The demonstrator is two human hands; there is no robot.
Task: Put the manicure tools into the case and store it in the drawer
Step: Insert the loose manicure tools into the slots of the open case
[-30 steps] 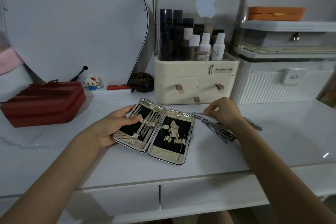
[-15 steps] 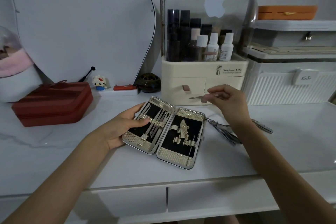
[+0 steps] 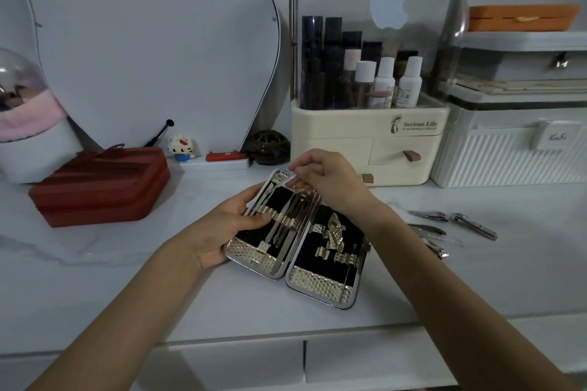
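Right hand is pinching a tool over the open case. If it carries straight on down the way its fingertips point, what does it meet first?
Most likely the left half of the open manicure case, near its top edge, among tools already strapped there. The right hand looks just above it; depth is uncertain.

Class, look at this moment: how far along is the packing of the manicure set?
Partly done. Several tools already sit under the straps in the left half of the open case. In hand: the left hand steadies the case while the right hand pinches a slim tool over its top edge. Left: loose clippers on the table, closing the case, storing it in a drawer.
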